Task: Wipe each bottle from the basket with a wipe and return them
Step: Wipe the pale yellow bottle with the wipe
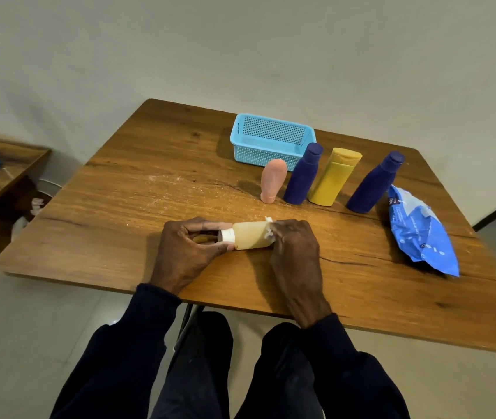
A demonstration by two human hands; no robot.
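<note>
Bottle under wipe: a pale translucent plastic bottle with white cap (pixel 251 235) is held horizontal over the brown wooden table (pixel 149 176), well in front of the light blue perforated plastic basket (pixel 271 140). The left hand (pixel 190 240) pinches its cap end. The right hand (pixel 293 240) curls round a white wipe (pixel 269 231), pressing it on the bottle's base. A pink bottle (pixel 273 180), a dark blue bottle (pixel 302 173), a yellow bottle (pixel 334 176) and a second dark blue bottle (pixel 375 182) stand outside the basket, off its near right corner. A blue wipe pack (pixel 422 234) lies well right of the basket.

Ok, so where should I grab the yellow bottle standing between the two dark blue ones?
Probably the upper body below the cap, coming from above with fingers on its near and far faces. The yellow bottle stands upright, and a dark blue bottle crowds its left side, while its near face is clear.
</note>
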